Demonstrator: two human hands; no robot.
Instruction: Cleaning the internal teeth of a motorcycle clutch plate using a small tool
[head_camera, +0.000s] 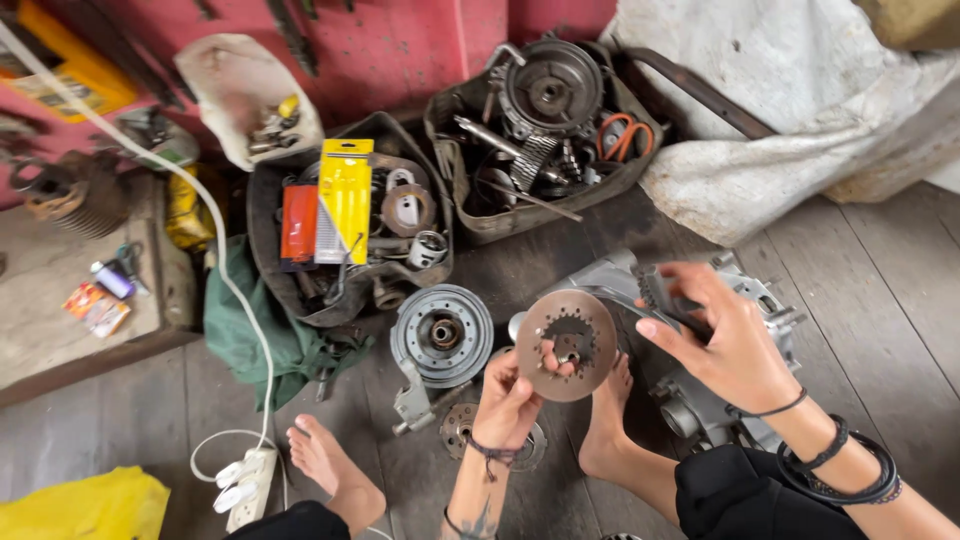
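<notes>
left hand (508, 400) holds a toothed disc (567, 344); right hand (722, 345) grips a brush (662, 296).

We're getting soft, even daylight across the frame, no hard shadows. The white tarp (800, 110) at upper right is running bright, nearly blowing out. Shade is pooling inside the two parts bags (350, 230) at centre. Wide lens is bending the floor planks (880, 300) toward the edges. Right hand (715, 335) is smearing slightly; the rest is staying sharp.
</notes>
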